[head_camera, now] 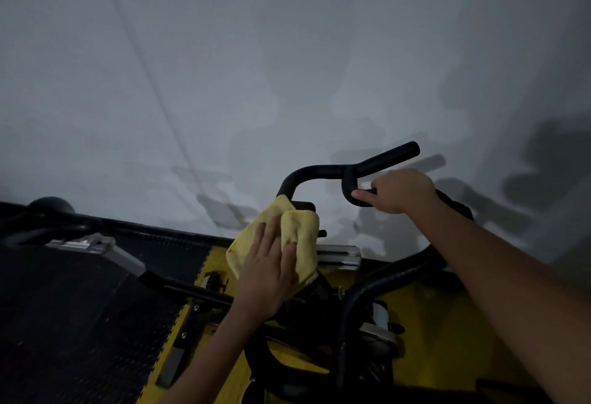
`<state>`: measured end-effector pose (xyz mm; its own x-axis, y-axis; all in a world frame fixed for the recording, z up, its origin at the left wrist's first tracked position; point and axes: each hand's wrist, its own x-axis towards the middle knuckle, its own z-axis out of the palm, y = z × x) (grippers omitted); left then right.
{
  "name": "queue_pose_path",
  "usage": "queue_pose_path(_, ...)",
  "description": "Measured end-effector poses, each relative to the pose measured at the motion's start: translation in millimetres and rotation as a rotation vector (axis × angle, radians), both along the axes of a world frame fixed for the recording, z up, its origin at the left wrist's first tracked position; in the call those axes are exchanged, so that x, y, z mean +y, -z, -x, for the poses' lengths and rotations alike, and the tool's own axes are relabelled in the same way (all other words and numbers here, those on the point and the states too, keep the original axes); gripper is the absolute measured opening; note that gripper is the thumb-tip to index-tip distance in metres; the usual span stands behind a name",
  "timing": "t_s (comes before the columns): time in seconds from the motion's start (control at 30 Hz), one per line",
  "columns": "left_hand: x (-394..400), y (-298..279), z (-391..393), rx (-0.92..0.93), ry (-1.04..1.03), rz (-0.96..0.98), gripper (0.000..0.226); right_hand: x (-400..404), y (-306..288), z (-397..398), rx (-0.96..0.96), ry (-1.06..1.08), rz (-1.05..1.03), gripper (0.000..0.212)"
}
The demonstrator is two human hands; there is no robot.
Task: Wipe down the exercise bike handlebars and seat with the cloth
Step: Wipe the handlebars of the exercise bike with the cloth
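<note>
A: Fingers (271,243)? Left hand (267,275) flat, straight, pressing the cloth (300,237) onto the handlebar's (319,172) left bend.
B: Right hand (399,191)?
A: Curled round the right loop of the bar.
B: Room?
A: Open grey wall (224,68) behind; yellow frame (447,323) and dark mesh mat (80,307) below. Cloth soft, crumpled; bar matte black tube.

Pale grey wall (224,68) fills upper view, blotched with shadows (darkest at right); thin line runs diagonally down it; dark textured floor mat (80,323) at lower left; yellow floor panel (441,323) at lower right; silver metal bracket (96,245) at left.
</note>
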<state>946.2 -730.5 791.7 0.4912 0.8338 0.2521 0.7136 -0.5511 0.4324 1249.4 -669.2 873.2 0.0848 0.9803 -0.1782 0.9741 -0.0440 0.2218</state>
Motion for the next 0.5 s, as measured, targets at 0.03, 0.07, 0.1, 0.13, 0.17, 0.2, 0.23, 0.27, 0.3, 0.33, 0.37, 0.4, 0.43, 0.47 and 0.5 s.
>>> queue_pose_path(0.03, 1, -1, -1, 0.010, -0.010, 0.000, 0.048, 0, 1, -1, 0.005, -0.006, -0.006, 0.070)
queue_pose_path(0.07, 4, -1, -2, 0.066, 0.001, -0.056, 0.047, -1, 2, -1, 0.009, -0.012, -0.011, 0.067)
queue_pose_path(0.1, 5, -2, -6, 0.121, 0.001, -0.091, 0.049, -1, 3, -1, 0.010, -0.018, -0.017, 0.065)
queue_pose_path(0.13, 7, -4, -9, 0.176, -0.008, -0.115, 0.053, -1, 4, -1, 0.009, -0.021, -0.022, 0.063)
queue_pose_path(0.17, 10, -7, -13, 0.173, -0.021, -0.109, 0.057, -2, 4, 0, 0.007, -0.020, -0.025, 0.062)
queue_pose_path(0.2, 11, -12, -17, 0.120, -0.020, -0.097, 0.057, -2, 4, 0, 0.005, -0.019, -0.026, 0.062)
queue_pose_path(0.23, 13, -17, -20, 0.045, -0.011, -0.075, 0.051, -2, 4, 0, 0.003, -0.017, -0.022, 0.061)
queue_pose_path(0.27, 16, -21, -23, -0.029, -0.002, -0.067, 0.047, -2, 4, 1, 0.002, -0.012, -0.016, 0.061)
queue_pose_path(0.3, 19, -23, -26, -0.055, 0.005, -0.056, 0.048, -2, 4, 1, 0.003, -0.007, -0.009, 0.062)
queue_pose_path(0.33, 23, -26, -30, -0.036, 0.008, -0.045, 0.051, -2, 4, 1, 0.002, -0.002, -0.006, 0.062)
queue_pose_path(0.37, 26, -29, -33, 0.007, 0.010, -0.016, 0.054, -2, 4, 1, 0.002, 0.001, -0.007, 0.062)
queue_pose_path(0.4, 30, -30, -35, 0.060, 0.001, 0.028, 0.057, -3, 3, 1, 0.002, 0.002, -0.012, 0.063)
queue_pose_path(0.43, 35, -29, -38, 0.106, -0.013, 0.059, 0.059, -3, 3, 1, 0.006, 0.006, -0.018, 0.063)
queue_pose_path(0.47, 38, -29, -39, 0.137, -0.030, 0.085, 0.060, -3, 3, 1, 0.011, 0.010, -0.022, 0.063)
queue_pose_path(0.5, 41, -28, -41, 0.152, -0.044, 0.107, 0.060, -3, 2, 1, 0.015, 0.014, -0.019, 0.063)
